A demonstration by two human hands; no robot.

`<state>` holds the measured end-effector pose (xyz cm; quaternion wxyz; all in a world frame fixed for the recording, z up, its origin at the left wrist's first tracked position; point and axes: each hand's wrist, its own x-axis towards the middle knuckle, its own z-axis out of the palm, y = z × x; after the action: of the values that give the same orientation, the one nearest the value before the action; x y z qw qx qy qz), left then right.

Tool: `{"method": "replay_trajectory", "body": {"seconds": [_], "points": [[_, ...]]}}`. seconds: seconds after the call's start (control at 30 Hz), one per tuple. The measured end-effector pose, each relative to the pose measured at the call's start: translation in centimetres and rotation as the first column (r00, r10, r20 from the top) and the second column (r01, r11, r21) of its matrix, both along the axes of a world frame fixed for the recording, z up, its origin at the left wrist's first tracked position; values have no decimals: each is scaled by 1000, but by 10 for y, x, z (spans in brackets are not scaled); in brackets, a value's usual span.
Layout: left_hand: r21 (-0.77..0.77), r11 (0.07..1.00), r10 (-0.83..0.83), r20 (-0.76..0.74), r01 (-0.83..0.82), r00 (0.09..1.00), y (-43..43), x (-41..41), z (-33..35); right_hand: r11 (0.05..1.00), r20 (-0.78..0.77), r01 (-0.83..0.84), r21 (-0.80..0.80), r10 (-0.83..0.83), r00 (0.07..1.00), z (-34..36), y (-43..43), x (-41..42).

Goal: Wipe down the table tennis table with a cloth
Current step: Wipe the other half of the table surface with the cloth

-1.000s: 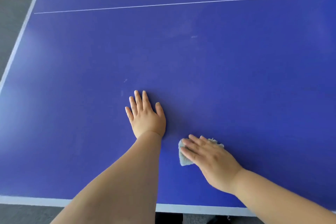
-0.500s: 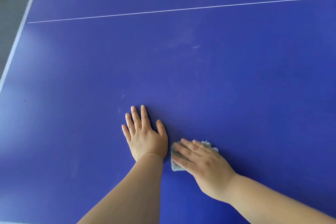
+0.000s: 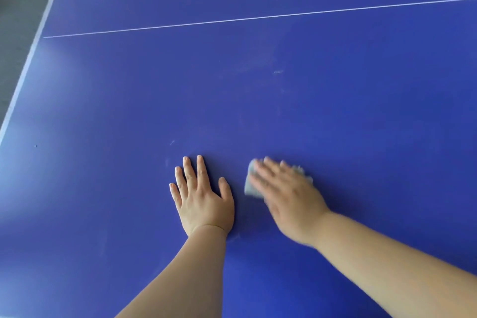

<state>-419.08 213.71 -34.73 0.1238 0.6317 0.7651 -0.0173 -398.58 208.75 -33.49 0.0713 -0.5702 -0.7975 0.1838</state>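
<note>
1. The left hand [image 3: 202, 204] lies palm down on the blue table tennis table [image 3: 335, 111]. Its fingers [image 3: 200, 170] are straight and slightly spread, with the thumb out to the side, and it holds nothing.
2. Just to the right of the left hand, with a narrow strip of blue between them, the right hand [image 3: 289, 196] presses down on a small grey cloth [image 3: 251, 186]. Its fingers [image 3: 269, 169] look straight and laid over the cloth rather than curled round it. This hand is blurred, and I cannot make out its thumb.
3. The cloth sits flat on the table under the right hand's fingers, about level with the left hand's knuckles. One pale corner shows on the side facing the left hand, and a ragged edge peeks out on the side away from it.
4. Both forearms are bare. One runs straight up to the left hand, and the other slants in from further right.
5. Just beyond the left hand's fingertips and a little to the left is a short pale scuff [image 3: 172, 142]. Another faint mark [image 3: 278, 71] lies farther beyond and to the right.
6. Well beyond the left hand, a thin white line [image 3: 258, 18] runs across the table.
7. Far to the left of the left hand, the table's white edge band [image 3: 25, 64] runs away at a slant, with grey floor [image 3: 15, 8] outside it.
</note>
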Motion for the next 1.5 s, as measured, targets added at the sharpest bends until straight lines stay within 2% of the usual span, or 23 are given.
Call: {"method": "replay_trajectory", "body": {"seconds": [0.07, 0.13, 0.2, 0.27, 0.33, 0.37, 0.43, 0.53, 0.6, 0.67, 0.7, 0.77, 0.87, 0.93, 1.0, 1.1, 1.17, 1.23, 1.27, 1.33, 1.4, 1.43, 1.5], "points": [[4, 1000, -4, -1, 4, 1000, 0, 0, 0, 987, -17, -159, 24, 160, 987, -2, -34, -1], [5, 1000, -3, -2, 3, 1000, 0, 0, 0, 988, -15, -146, 40, 147, 989, -2, -23, 11], [3, 1000, 1, -2, -1, 1000, 0, -1, 0, 992, -19, 124, -4, -124, 992, 2, 18, 29], [7, 1000, 0, -5, 0, 1000, 0, -1, 0, 889, 14, 457, -28, -457, 889, 9, 69, 57], [10, 1000, -2, -10, 2, 1000, 0, -1, -1, 787, 20, 615, -48, -615, 788, 14, 109, 73], [10, 1000, -3, -11, 3, 1000, 1, -1, -1, 775, 23, 631, -36, -631, 776, 15, 118, 72], [4, 1000, -2, -9, 2, 1000, 1, 0, -1, 852, 55, 522, 32, -523, 850, 13, 112, 56], [0, 1000, -5, 2, 5, 1000, 0, -1, 1, 998, 56, 61, 35, -63, 996, 4, 40, 18], [0, 1000, -5, 7, 5, 1000, 1, 0, 1, 985, 44, -172, 7, 172, 984, 1, -12, 4], [3, 1000, -5, 6, 5, 1000, 1, 0, 1, 969, 24, -243, 31, 243, 970, 0, -16, 12], [3, 1000, -3, 5, 3, 1000, 1, 0, 1, 978, 27, -206, 37, 205, 978, 0, -2, 19], [0, 1000, 1, 1, -1, 1000, 0, -1, 0, 999, 28, 42, 0, -42, 999, 4, 44, 37], [8, 1000, -1, 3, 1, 1000, 0, 1, 0, 867, 59, 495, -57, -492, 869, 12, 120, 73], [7, 1000, 0, 2, 0, 1000, 0, 0, 0, 808, 96, 588, -31, -584, 806, 16, 145, 78], [2, 1000, 1, 3, -1, 1000, 0, 0, 0, 870, 119, 492, 37, -493, 862, 15, 136, 61], [1, 1000, 1, 9, -1, 1000, 0, 1, 1, 999, 66, 40, 27, -42, 997, 6, 59, 24], [2, 1000, 0, 12, 0, 1000, 1, 1, 2, 980, 47, -199, -2, 199, 979, 3, 5, 14], [2, 1000, -1, 9, 0, 1000, 1, 1, 2, 964, 51, -266, 21, 264, 963, 0, 1, 25], [1, 1000, 1, 6, -1, 1000, 1, 0, 2, 979, 66, -201, 22, 200, 978, -1, 16, 32], [-1, 1000, 2, 7, -2, 1000, 1, 0, 3, 994, 89, 109, -21, -107, 990, 3, 66, 49], [-2, 1000, 1, 8, -1, 1000, 1, 0, 3, 886, 94, 463, -12, -460, 883, 10, 128, 72], [-2, 1000, 0, 9, 0, 1000, 1, 1, 2, 817, 91, 576, -24, -572, 815, 13, 155, 81], [-12, 1000, -5, 12, 5, 1000, 1, 1, 2, 752, 98, 659, -6, -656, 749, 17, 186, 84]]}}
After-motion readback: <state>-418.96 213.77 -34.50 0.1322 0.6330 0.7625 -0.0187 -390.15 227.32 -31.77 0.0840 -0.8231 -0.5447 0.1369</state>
